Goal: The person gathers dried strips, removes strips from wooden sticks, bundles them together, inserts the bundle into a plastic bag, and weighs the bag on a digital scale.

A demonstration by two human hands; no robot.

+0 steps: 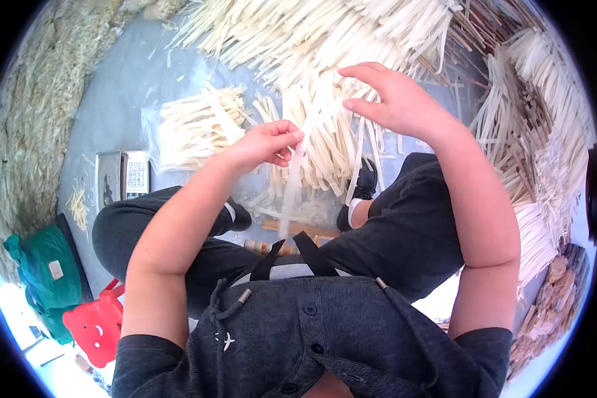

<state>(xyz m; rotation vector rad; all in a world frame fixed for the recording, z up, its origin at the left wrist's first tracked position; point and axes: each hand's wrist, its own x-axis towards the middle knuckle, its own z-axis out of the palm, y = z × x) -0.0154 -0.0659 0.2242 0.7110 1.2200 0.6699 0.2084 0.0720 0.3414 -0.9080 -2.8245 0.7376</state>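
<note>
My left hand [266,146] is closed in a pinch, thumb against fingers, on one end of a pale, flat, slightly see-through strip [290,192]. The strip hangs down between my knees. Farther right and higher up, my right hand [398,103] is open, its thumb and fingers spread apart with nothing visible between them. Beneath both hands lies a loose pile of cream-coloured flat strips [328,149]. Left of it, a bundle of similar strips [196,129] rests on clear plastic.
A large heap of pale strips [325,33] spreads across the far side, with more strips [550,113] at right. At left are a digital scale with keypad [136,174], a green bag [50,268] and a red plastic stool [96,328]. Brownish-yellow material [36,113] lines the left edge.
</note>
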